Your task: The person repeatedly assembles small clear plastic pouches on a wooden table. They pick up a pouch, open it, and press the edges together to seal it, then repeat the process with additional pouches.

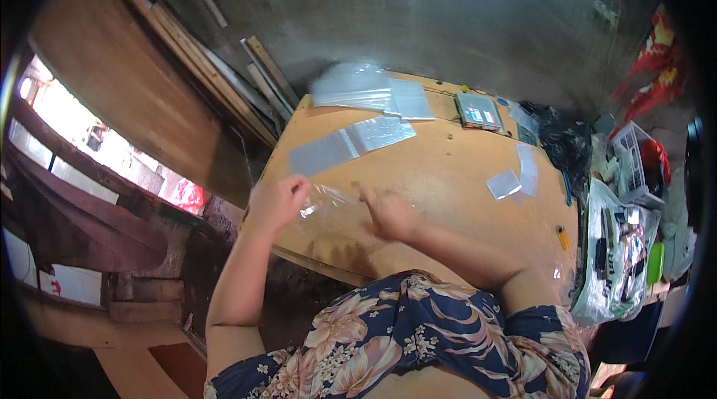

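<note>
Above the near left part of the table, my left hand (278,202) is closed, its fingers pinching a piece of clear plastic film (317,200). The film is thin and see-through, with bright glints on it, and stretches across toward my right hand (390,214). That hand is partly smeared; its thumb and fingers stand apart at the film's right side. Beyond my hands lie flat, clear plastic sleeves (323,152) in an overlapping row. A larger stack of clear plastic sleeves (349,89) rests at the table's back edge.
On the wooden table (448,167) are a flat grey box (479,111), small clear sleeves (505,184) and a yellow-orange cutter (562,237). A black plastic bag (564,137) sits at the back right. Beside it stand a white basket (633,164) and a tool-filled tray (618,253). Wooden boards (202,63) lean at left.
</note>
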Motion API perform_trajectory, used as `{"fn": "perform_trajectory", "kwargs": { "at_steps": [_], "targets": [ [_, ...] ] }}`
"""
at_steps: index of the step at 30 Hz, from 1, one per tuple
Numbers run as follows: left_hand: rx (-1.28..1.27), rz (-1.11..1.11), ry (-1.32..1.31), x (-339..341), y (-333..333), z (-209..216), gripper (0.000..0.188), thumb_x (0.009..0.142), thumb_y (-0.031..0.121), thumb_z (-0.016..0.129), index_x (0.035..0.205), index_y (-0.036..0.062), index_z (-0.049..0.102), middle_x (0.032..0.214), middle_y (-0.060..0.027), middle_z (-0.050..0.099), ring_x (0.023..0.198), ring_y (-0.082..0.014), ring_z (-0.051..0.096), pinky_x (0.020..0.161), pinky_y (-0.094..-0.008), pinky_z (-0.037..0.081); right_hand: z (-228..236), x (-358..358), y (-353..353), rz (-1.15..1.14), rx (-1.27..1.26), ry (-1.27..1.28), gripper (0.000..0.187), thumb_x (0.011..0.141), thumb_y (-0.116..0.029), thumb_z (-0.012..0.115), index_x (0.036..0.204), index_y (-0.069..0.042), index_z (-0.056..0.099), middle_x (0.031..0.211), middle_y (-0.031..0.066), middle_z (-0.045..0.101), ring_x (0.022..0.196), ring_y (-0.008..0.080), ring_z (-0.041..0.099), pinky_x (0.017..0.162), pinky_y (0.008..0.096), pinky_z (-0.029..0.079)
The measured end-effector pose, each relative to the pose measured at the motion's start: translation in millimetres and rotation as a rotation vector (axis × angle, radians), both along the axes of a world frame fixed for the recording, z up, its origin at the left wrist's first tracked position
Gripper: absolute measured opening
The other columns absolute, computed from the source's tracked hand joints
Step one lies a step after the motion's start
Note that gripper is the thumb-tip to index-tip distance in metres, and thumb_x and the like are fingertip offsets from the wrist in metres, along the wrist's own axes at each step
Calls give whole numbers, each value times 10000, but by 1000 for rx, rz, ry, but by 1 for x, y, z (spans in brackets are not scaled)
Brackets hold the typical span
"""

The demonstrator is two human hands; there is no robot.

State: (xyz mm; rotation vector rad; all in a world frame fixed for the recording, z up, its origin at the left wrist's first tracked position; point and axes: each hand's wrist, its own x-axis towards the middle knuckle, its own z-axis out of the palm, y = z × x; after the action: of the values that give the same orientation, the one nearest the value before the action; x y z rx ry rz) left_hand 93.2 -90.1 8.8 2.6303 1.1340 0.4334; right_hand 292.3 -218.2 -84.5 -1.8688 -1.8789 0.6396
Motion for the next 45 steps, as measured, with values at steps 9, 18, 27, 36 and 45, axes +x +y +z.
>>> {"fn": "perform_trajectory", "kwargs": {
  "at_steps": [9,18,27,36,45],
  "targets": [
    [968,75,-143,-58,87,40,140,770,129,626,906,161,631,831,-32,584,697,-251,578,595,-385,479,60,40,195,-129,1152,-117,94,756,-36,580,840,-75,569,867,84,599,864,298,580,770,407,451],
    [357,82,96,-49,59,-118,148,799,138,565,938,97,596,978,-41,591,823,-258,599,693,-368,512,-59,62,219,-251,426,-18,366,741,-58,642,1094,-97,552,1183,127,540,1085,363,519,869,447,450],
    [-38,236,141,-1,54,-219,336,855,216,527,1131,25,518,1450,-132,293,1354,-335,239,1034,-607,199,-100,85,157,-149,-90,-435,551,831,-364,629,1298,-173,408,1283,78,478,1227,273,449,914,490,414],
    [-121,339,233,43,59,-209,585,848,329,555,1365,108,392,1500,-171,180,1388,-388,112,1014,-685,113,-94,105,74,-16,-292,-654,383,874,-125,478,1252,-66,458,1092,137,580,1006,293,600,806,408,503],
    [-407,-196,-293,65,-9,-190,315,816,258,647,1015,37,545,1033,-149,606,784,-263,614,720,-328,467,-50,109,2,-619,-97,14,179,843,-161,547,932,-62,666,1006,154,649,920,335,616,770,404,483]
  ]
}}
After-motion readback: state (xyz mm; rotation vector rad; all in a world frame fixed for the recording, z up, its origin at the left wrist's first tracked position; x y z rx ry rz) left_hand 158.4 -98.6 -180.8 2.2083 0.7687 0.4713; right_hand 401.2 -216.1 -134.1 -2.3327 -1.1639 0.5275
